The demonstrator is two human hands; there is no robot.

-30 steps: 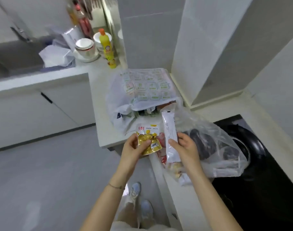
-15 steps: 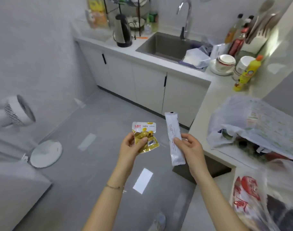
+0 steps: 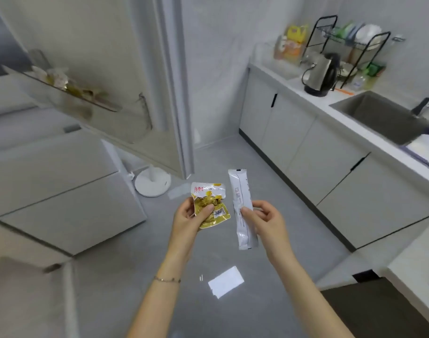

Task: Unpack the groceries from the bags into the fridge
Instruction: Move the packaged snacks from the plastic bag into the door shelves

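Turned away from the bags, the person now faces the fridge [image 3: 106, 123] at left. The left hand [image 3: 190, 217] grips a yellow pouch [image 3: 212, 203], the right hand [image 3: 265, 219] pinches a white packet [image 3: 241, 191], both ready to stow.

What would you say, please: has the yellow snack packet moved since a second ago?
Yes. The left hand has carried the yellow packet away from the sink toward the fan base on the floor.
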